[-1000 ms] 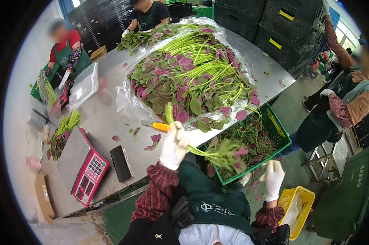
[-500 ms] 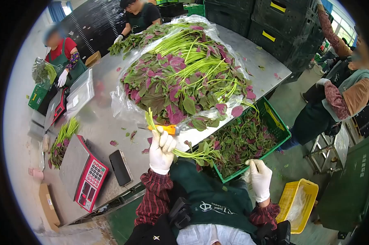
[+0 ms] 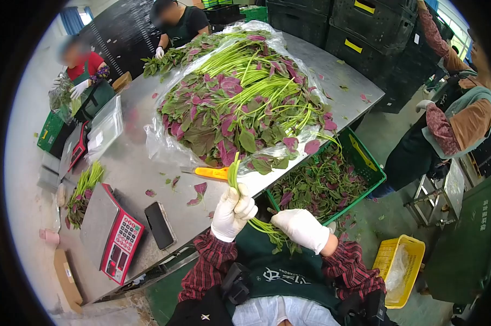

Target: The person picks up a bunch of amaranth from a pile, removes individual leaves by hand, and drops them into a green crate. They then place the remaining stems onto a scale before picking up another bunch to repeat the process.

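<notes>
My left hand [image 3: 233, 213], in a white glove, is closed around a small bunch of amaranth stems [image 3: 233, 176]. Their cut ends point up and the leafy part trails down to the right. Against that leafy part is my gloved right hand [image 3: 302, 229], its fingers curled together; what lies between them is hidden. Just beyond my left hand, a knife with an orange handle [image 3: 212, 173] lies on the metal table [image 3: 164, 146]. A big heap of green and purple amaranth [image 3: 240, 103] rests on clear plastic behind it.
A green crate [image 3: 371, 187] of loose leaves stands at the table's right edge. To the left are a red scale [image 3: 120, 239], a phone [image 3: 159, 225] and another bunch [image 3: 85, 190]. A yellow basket [image 3: 384, 266] sits on the floor. Co-workers stand left, behind and right.
My right hand has moved left from the crate's edge to the leafy end of the bunch. My left hand has shifted slightly right and down with the stems, uncovering more of the knife handle.
</notes>
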### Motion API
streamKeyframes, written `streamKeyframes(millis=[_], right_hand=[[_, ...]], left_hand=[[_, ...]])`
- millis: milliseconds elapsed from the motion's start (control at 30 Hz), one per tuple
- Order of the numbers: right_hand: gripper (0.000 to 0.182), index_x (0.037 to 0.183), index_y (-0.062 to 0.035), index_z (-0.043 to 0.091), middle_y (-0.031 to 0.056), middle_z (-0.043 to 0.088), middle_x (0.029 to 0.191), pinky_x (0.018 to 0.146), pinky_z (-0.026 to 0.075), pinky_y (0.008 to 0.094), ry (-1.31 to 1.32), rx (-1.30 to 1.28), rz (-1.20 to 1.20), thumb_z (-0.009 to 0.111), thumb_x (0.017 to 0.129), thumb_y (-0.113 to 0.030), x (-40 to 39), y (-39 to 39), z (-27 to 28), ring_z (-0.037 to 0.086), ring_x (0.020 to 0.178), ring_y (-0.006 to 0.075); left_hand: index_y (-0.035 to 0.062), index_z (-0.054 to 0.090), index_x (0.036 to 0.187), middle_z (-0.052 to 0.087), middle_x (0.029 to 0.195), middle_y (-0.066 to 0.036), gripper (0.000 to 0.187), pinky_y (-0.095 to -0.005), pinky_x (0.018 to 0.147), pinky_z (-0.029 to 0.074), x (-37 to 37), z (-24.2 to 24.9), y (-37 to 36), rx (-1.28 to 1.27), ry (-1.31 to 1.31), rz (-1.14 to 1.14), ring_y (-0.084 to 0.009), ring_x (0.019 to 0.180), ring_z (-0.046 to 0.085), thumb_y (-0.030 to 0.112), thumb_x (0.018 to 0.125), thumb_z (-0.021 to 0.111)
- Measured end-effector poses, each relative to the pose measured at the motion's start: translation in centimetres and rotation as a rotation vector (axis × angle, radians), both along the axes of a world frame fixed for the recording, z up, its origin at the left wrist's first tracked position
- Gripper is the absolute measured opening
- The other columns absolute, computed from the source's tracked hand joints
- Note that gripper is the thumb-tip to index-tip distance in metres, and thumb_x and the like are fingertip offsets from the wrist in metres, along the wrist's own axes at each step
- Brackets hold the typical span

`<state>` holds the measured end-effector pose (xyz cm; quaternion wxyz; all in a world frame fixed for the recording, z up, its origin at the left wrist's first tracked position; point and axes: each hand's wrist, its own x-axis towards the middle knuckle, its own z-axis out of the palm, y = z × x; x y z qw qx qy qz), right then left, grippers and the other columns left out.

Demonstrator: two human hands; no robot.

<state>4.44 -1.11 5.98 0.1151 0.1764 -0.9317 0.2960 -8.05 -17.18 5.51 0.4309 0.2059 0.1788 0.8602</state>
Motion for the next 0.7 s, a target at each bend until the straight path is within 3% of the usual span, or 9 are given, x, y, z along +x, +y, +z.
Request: streamKeyframes(millis=[67, 200, 267, 333, 367, 467, 567, 667, 700], right_hand=[[0.007, 0.07, -0.0045, 0.046, 0.013, 0.05, 0.066, 0.057, 0.046, 0.0382, 0.053, 0.074, -0.191, 0.052, 0.073, -0.006, 0.2, -0.3, 0.0, 0.056, 0.063, 0.0311], [0.003, 0.077, -0.0033, 0.052, 0.0138, 0.055, 0.07, 0.054, 0.046, 0.0398, 0.238, 0.016, -0.695, 0.055, 0.077, -0.005, 0.6, 2.4, -0.2, 0.056, 0.061, 0.0315], [0.022, 0.101, -0.0032, 0.059, 0.0161, 0.06, 0.081, 0.057, 0.048, 0.0384, 0.473, -0.019, -0.849, 0.058, 0.079, -0.005, 0.8, 5.4, -0.9, 0.059, 0.065, 0.0312], [0.041, 0.123, -0.0055, 0.052, 0.0186, 0.061, 0.088, 0.059, 0.048, 0.0367, 0.212, -0.157, -1.07, 0.058, 0.082, -0.006, 2.1, 6.2, 0.2, 0.059, 0.066, 0.0319], [0.051, 0.131, -0.0083, 0.045, 0.0152, 0.059, 0.073, 0.053, 0.045, 0.0332, 0.149, -0.173, -1.103, 0.06, 0.082, -0.008, 2.7, 6.9, 0.2, 0.056, 0.055, 0.0262], [0.021, 0.104, -0.003, 0.061, 0.0073, 0.046, 0.054, 0.041, 0.038, 0.0274, 0.053, -0.363, -1.081, 0.06, 0.087, -0.015, 3.9, 6.9, 0.4, 0.047, 0.039, 0.0135], [0.015, 0.092, -0.0012, 0.063, 0.0079, 0.051, 0.058, 0.04, 0.038, 0.0274, 0.095, -0.432, -1.05, 0.059, 0.088, -0.014, 3.6, 5.5, 0.9, 0.045, 0.038, 0.0143], [0.014, 0.095, -0.0015, 0.063, 0.009, 0.056, 0.065, 0.042, 0.04, 0.0273, 0.159, -0.543, -0.943, 0.06, 0.087, -0.012, 2.9, 3.5, 2.6, 0.05, 0.041, 0.0149], [0.013, 0.095, -0.002, 0.064, 0.011, 0.061, 0.073, 0.046, 0.043, 0.0284, 0.262, -0.419, -0.852, 0.06, 0.085, -0.01, 2.6, 3.5, 1.6, 0.056, 0.049, 0.018]], left_hand=[[0.0042, 0.054, 0.099, 0.028, 0.055, 0.005, 0.029, -0.0221, 0.046, 0.022, -0.2, -0.1, -0.3, -0.016, -0.016, 0.021, -0.0061, 0.046, 0.025, 0.031, 0.095, 0.043], [0.0054, 0.049, 0.096, 0.026, 0.058, 0.005, 0.028, -0.0221, 0.046, 0.024, -1.7, -0.3, -1.5, 0.079, -0.042, 0.079, -0.0056, 0.047, 0.025, 0.031, 0.097, 0.038], [0.0062, 0.048, 0.097, 0.026, 0.058, 0.005, 0.026, -0.022, 0.045, 0.024, -2.5, 0.2, -2.6, 0.104, -0.084, 0.16, -0.0053, 0.047, 0.025, 0.03, 0.097, 0.039], [0.0066, 0.047, 0.098, 0.026, 0.058, 0.005, 0.025, -0.0219, 0.045, 0.024, -3.2, 0.6, -3.5, 0.112, -0.067, 0.202, -0.0053, 0.047, 0.024, 0.03, 0.097, 0.04], [0.0069, 0.047, 0.098, 0.026, 0.059, 0.005, 0.024, -0.0218, 0.045, 0.024, -3.4, 0.8, -3.7, 0.124, -0.054, 0.237, -0.0053, 0.047, 0.024, 0.03, 0.096, 0.04], [0.0067, 0.05, 0.098, 0.026, 0.058, 0.005, 0.026, -0.0217, 0.045, 0.023, -3.6, 1.1, -3.9, 0.126, -0.029, 0.255, -0.0053, 0.046, 0.023, 0.031, 0.096, 0.042], [0.0078, 0.046, 0.101, 0.026, 0.059, 0.004, 0.023, -0.0221, 0.045, 0.024, -3.5, 1.1, -3.6, 0.129, -0.034, 0.263, -0.0056, 0.047, 0.024, 0.03, 0.096, 0.041], [0.0076, 0.046, 0.1, 0.026, 0.059, 0.004, 0.023, -0.0222, 0.045, 0.024, -3.3, 1.1, -3.3, 0.131, -0.068, 0.254, -0.0057, 0.047, 0.025, 0.029, 0.096, 0.041], [0.0076, 0.046, 0.1, 0.026, 0.059, 0.004, 0.023, -0.0222, 0.045, 0.024, -3.2, 1.1, -3.1, 0.129, -0.067, 0.253, -0.0057, 0.047, 0.025, 0.029, 0.096, 0.041]])
